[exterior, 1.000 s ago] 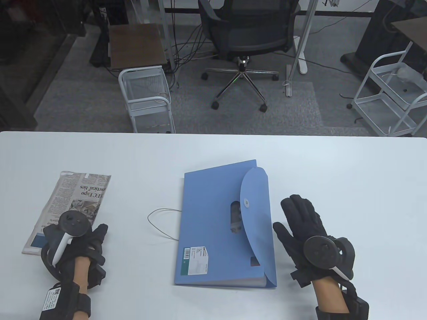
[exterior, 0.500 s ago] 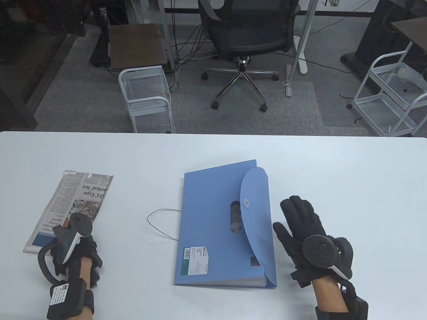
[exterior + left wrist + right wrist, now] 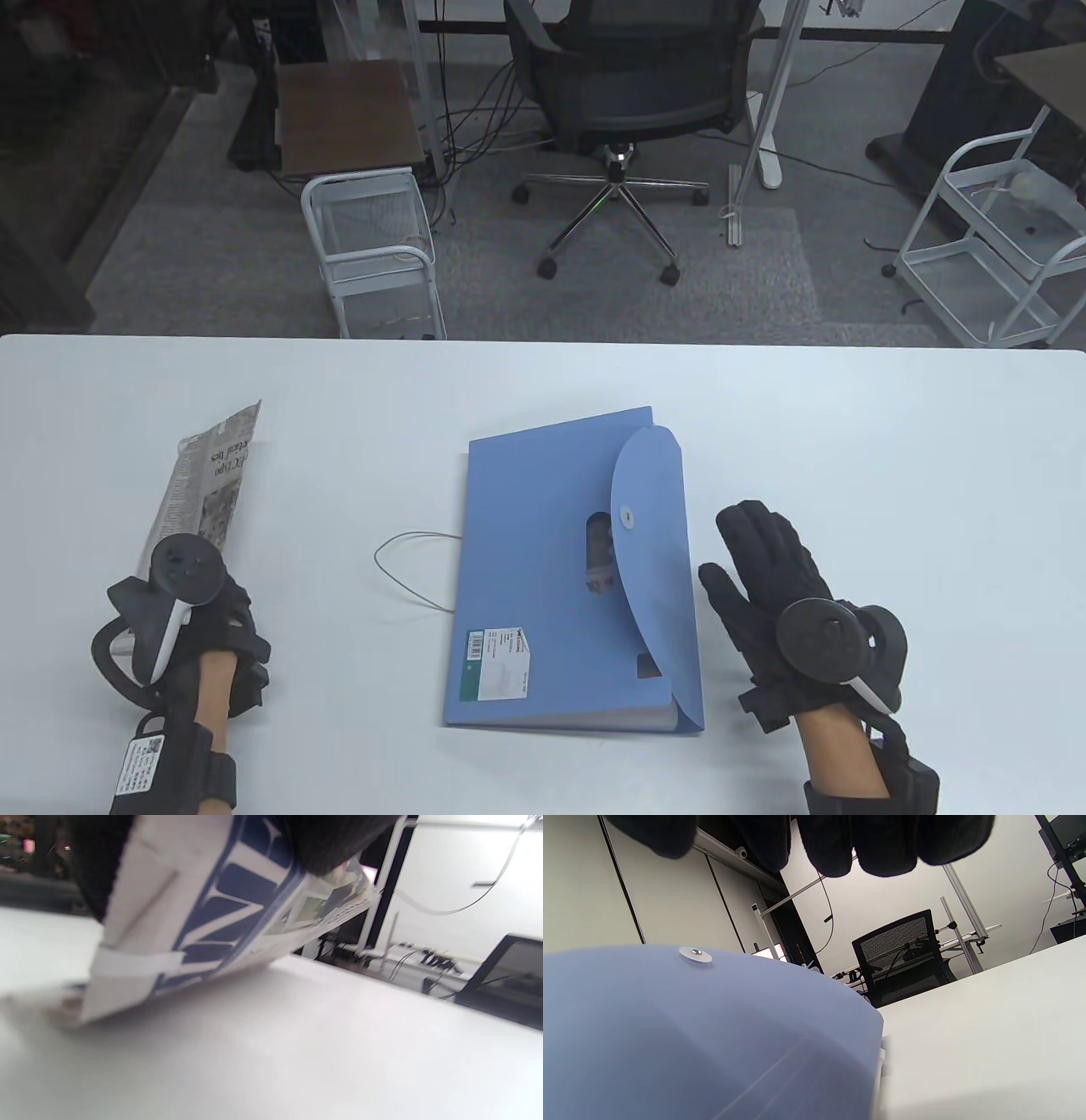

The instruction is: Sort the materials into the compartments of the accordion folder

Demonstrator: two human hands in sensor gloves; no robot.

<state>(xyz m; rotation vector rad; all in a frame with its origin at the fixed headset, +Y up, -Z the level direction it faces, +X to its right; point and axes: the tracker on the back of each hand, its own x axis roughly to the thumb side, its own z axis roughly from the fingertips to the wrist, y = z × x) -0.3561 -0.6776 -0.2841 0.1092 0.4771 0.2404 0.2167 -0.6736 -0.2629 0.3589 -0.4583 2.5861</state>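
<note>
A blue accordion folder lies flat at the table's middle, its rounded flap folded over the top with a white button. My left hand grips the near end of a folded newspaper and holds it tilted on edge, raised off the table. In the left wrist view the newspaper hangs under my fingers, its near corner touching the table. My right hand is open with fingers spread flat, just right of the folder. The right wrist view shows the flap and button close below my fingers.
A thin cord loop lies on the white table left of the folder. Beyond the far edge stand an office chair and two white wire carts.
The newspaper lay flat on the table; my left hand has gripped its near end and tipped it up on edge. The right hand and folder have not moved.
</note>
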